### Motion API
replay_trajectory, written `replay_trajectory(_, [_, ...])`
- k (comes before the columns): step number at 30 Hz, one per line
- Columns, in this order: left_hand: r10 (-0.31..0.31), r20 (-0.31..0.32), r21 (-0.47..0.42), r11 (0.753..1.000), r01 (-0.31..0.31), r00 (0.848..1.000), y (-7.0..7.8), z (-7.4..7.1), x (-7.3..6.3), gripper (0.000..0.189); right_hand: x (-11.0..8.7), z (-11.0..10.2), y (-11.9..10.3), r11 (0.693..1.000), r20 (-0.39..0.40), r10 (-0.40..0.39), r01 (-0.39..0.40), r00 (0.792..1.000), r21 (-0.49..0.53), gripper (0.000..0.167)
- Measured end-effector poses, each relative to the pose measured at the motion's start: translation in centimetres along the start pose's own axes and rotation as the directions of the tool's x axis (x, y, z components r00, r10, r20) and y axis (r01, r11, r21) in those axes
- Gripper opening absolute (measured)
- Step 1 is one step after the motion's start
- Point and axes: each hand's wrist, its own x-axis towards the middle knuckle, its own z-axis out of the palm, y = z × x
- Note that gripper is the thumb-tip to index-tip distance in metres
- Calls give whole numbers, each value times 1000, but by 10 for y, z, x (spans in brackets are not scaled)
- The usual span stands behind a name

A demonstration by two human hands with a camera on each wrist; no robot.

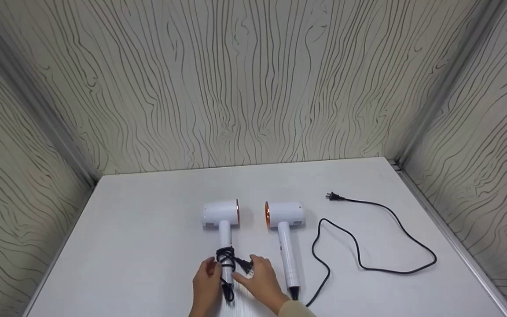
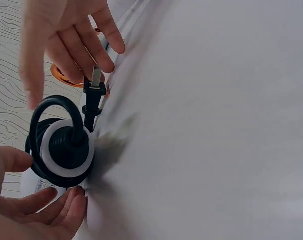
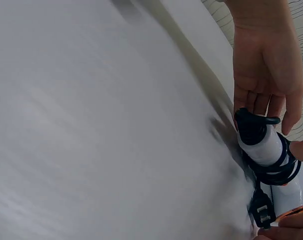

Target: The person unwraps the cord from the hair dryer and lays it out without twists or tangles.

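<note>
A white hair dryer (image 1: 219,214) lies left of centre, its nozzle facing right. Its black cord (image 1: 225,253) is wound round the handle, and a loop hangs past the handle's end. The plug (image 1: 245,265) sticks out to the right. My left hand (image 1: 206,284) is at the left of the handle, fingers loosely bent, thumb and fingertips close about the wound cord. On the other side is my right hand (image 1: 262,279), its fingers spread, with fingertips close by the plug and the thumb near the handle.
Another white hair dryer (image 1: 286,214) lies to the right, nozzle facing left. Its loose black cord (image 1: 405,273) curves across the right of the white table (image 1: 139,229), ending in a plug (image 1: 335,197). Wood-grain panels (image 1: 244,88) enclose the table's back and sides.
</note>
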Motion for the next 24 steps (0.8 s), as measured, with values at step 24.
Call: replay_trajectory(24, [-73, -32, -90, 993, 69, 997, 11, 7, -3, 42, 12, 14, -17, 915, 187, 212, -262, 959, 307, 38])
